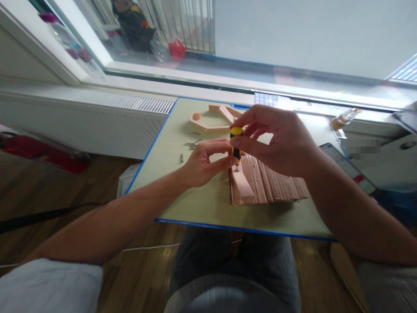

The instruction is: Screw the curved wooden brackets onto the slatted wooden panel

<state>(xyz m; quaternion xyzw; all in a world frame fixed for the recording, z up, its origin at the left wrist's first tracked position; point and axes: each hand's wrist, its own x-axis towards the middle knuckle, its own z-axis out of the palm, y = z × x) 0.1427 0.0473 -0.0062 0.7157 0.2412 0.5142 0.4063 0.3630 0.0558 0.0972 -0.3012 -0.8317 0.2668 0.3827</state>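
Note:
A short yellow and black screwdriver [236, 148] stands upright, its tip on a screw [237, 170] in a pale wooden piece [241, 186]. My right hand [275, 137] is closed round the top of its handle. Lower down, the thumb and fingers of my left hand [210, 163] pinch around the bottom of the handle; how firmly they press is hard to see. Under the wooden piece lies a brown ribbed board, like corrugated cardboard [270, 184], with several small screw heads or dots in it. My right hand and forearm hide part of the board.
On the blue-edged table [182, 195], bent wooden parts [208, 128] lie at the back. Several loose screws [192, 143] and a small metal pin [182, 158] are left of my hands. At right is a phone-like flat device [345, 165]. A radiator [140, 104] and window stand beyond.

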